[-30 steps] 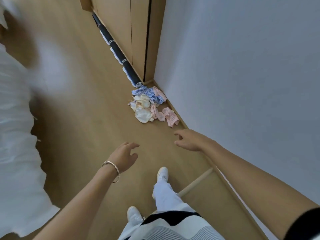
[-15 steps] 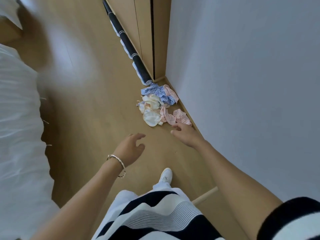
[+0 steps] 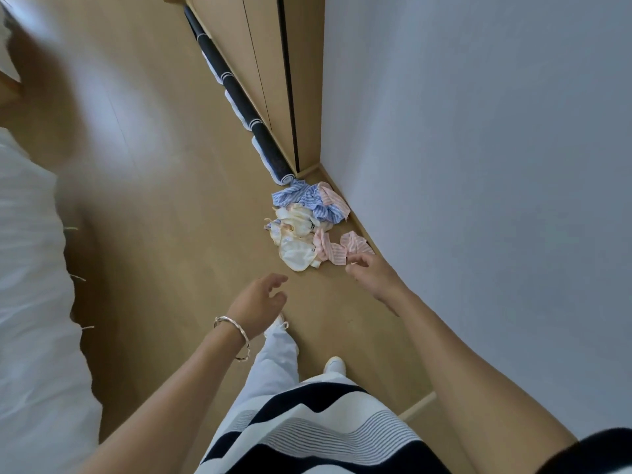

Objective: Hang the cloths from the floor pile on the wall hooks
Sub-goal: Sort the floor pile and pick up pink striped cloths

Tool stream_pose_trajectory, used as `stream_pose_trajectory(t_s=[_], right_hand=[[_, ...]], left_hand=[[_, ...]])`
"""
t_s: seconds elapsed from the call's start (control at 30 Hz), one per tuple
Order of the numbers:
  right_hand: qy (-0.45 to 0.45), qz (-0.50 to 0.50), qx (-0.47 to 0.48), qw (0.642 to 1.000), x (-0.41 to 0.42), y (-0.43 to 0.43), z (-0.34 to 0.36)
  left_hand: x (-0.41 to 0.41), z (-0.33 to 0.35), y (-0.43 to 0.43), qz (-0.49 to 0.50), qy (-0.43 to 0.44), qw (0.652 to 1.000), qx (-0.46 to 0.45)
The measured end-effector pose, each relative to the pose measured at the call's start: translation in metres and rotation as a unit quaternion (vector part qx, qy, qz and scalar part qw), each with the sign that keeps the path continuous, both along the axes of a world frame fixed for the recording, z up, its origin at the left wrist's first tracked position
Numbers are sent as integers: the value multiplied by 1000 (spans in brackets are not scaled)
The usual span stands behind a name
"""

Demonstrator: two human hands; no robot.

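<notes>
Down on the floor (image 3: 205,268) by the wall (image 3: 478,165), seen from the head camera, the cloth pile (image 3: 304,224) lies beside the skirting (image 3: 357,222). The right hand (image 3: 372,273) reaches the pink striped cloth (image 3: 342,249), its grip spread, perhaps just touching the hem. The left hand (image 3: 260,302) hovers apart, fingers relaxed, holding nothing. A hasty pinch could drag tangled neighbours along. No basket or hooks show; cloths lie loose.

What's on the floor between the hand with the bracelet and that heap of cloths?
Only bare wooden floor. The head view shows nothing lying between the left hand and the heap's nearest piece, a cream cloth.
</notes>
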State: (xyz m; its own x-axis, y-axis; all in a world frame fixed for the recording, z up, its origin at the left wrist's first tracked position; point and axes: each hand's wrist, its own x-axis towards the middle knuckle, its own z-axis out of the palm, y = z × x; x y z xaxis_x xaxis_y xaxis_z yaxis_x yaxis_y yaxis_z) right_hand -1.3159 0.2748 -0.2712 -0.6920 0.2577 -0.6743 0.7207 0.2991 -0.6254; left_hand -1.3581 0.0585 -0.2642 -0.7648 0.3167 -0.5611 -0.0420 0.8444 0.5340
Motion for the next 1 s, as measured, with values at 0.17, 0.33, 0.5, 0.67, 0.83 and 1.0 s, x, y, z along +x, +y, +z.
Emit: stream_pose_trajectory(t_s=[0.17, 0.33, 0.5, 0.67, 0.83, 1.0], right_hand=[[-15, -40, 12, 999, -27, -4, 1], [-36, -57, 49, 997, -72, -12, 10], [-57, -65, 62, 994, -112, -31, 8], [-90, -59, 45, 993, -127, -56, -5], [-98, -56, 37, 993, -148, -62, -14], [-104, -38, 28, 993, -169, -65, -19]], left_hand=[[-51, -11, 4, -41, -18, 999, 21], [-119, -18, -10, -65, -21, 997, 30], [-170, -30, -22, -80, -47, 996, 20], [-189, -38, -27, -95, -81, 992, 18], [-204, -45, -38, -97, -113, 989, 7], [-221, -44, -39, -90, -107, 990, -1]])
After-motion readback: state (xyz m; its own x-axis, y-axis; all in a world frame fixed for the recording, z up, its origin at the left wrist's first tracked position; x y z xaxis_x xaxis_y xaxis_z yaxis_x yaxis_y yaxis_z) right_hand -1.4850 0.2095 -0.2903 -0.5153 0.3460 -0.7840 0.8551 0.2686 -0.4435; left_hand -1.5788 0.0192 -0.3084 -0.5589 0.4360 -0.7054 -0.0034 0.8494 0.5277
